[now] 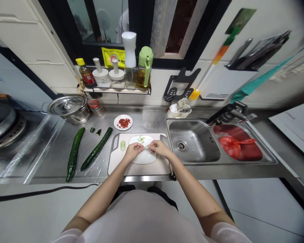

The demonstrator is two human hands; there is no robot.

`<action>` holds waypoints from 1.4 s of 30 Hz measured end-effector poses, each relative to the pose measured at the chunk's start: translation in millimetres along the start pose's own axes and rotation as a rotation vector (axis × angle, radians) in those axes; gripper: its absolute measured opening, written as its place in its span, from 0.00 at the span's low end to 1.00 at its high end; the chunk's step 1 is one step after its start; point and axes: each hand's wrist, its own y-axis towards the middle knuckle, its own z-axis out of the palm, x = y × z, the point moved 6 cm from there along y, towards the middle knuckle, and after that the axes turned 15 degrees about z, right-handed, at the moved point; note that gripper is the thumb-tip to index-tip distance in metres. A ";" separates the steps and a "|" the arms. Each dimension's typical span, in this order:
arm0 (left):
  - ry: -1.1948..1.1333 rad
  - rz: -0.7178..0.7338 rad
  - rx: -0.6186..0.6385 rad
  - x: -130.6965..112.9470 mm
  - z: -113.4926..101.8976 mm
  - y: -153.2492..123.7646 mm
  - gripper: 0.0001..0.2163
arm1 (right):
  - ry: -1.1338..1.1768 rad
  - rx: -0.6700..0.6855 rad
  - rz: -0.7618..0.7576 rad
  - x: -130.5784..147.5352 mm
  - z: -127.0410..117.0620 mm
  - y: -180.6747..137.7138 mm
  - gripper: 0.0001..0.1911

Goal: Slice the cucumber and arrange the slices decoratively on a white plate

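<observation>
Both my hands hover over a white plate (pixel 144 157) that rests on a white cutting board (pixel 116 162). My left hand (pixel 133 150) is curled with its fingertips pinched together. My right hand (pixel 157 147) pinches a small pale cucumber slice (pixel 146 146) between its fingertips. A few cucumber slices (pixel 141 138) lie at the plate's far edge. More cut slices (pixel 122 145) are lined up on the board to the left of the plate.
Two whole cucumbers (pixel 73 153) (pixel 97 148) and cut ends (pixel 95 131) lie left of the board. A small dish of red chilli bits (pixel 123 122) sits behind it. A sink (pixel 192 145), a red bag (pixel 230 145), a lidded pot (pixel 69 108) and a condiment shelf (pixel 116 89) surround the counter.
</observation>
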 end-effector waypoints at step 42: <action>0.875 -0.081 0.275 36.4 53.9 28.9 0.05 | -0.887 -0.328 0.217 -27.2 -31.5 35.6 0.07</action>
